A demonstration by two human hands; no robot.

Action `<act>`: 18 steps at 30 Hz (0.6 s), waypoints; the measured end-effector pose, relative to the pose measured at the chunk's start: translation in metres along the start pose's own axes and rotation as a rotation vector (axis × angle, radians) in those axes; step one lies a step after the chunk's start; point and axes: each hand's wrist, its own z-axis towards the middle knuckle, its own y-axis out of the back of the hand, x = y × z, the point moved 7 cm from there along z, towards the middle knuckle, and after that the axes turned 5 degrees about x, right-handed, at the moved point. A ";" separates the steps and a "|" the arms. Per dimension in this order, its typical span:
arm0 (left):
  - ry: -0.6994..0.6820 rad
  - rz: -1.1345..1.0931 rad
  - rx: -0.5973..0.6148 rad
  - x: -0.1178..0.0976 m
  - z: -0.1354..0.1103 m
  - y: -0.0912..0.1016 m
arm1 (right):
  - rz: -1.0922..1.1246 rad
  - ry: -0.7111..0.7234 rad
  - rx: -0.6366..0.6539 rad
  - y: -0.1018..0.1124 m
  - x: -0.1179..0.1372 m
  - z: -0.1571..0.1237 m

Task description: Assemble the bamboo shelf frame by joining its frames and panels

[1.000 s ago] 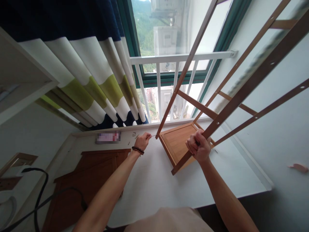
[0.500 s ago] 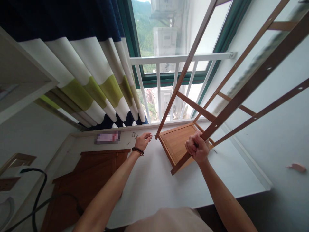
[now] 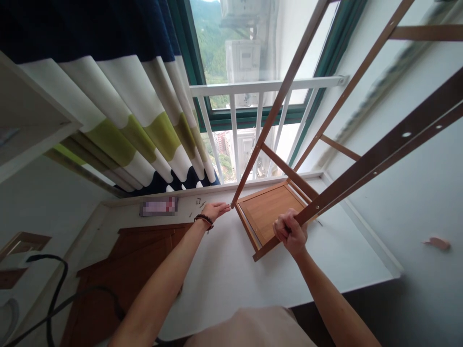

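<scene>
A brown wooden frame [image 3: 277, 103] with tall legs and crossbars leans up from the white surface. Its lower end holds a panelled board [image 3: 267, 209], and a narrow gap shows along the board's left rail. My left hand [image 3: 216, 210], wearing a dark bead bracelet, pinches a thin metal rod [image 3: 229, 205] against the foot of the far left leg; whether it is a bolt or a key is too small to tell. My right hand [image 3: 291, 232] is wrapped round the near leg [image 3: 347, 180], just above its foot.
Several small bolts [image 3: 198, 201] lie near the window ledge, beside a flat packet [image 3: 158, 206]. Brown wooden panels [image 3: 119, 274] rest at left, near a black cable [image 3: 67, 289]. Behind stand a white railing [image 3: 267, 86] and a striped curtain [image 3: 133, 125].
The near leg has tilted lower, overlapping the leg behind it. A gap has appeared between the board and its left rail. My left fingertips have come closer to the far leg's foot.
</scene>
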 end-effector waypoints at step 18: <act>-0.617 1.265 -0.051 -0.022 -0.005 -0.004 | -0.004 -0.044 -0.028 0.008 0.005 0.014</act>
